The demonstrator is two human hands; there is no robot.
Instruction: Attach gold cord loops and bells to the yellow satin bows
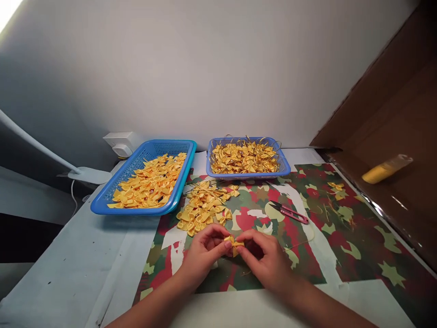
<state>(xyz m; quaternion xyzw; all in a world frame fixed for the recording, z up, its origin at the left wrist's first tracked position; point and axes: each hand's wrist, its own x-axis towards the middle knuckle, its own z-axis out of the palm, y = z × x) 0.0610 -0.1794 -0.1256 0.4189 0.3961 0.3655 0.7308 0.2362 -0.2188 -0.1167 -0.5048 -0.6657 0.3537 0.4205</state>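
My left hand [204, 253] and my right hand [264, 257] meet near the table's front edge, both pinching one small yellow ribbon bow [234, 243] between their fingertips. Just beyond them lies a loose pile of yellow bows [204, 206] on a camouflage-patterned mat [341, 237]. Farther back stand two blue baskets: the left basket [136, 165] holds flat yellow bows, the right basket [283, 166] holds bows with thin gold wire loops.
Pink-handled thread snips [290, 212] lie on the mat to the right of the pile. A single bow [336, 186] lies at the mat's far right. A yellow tube [385, 169] rests on the brown surface at right. A white lamp base [89, 175] and a wall socket [120, 142] are at the back left.
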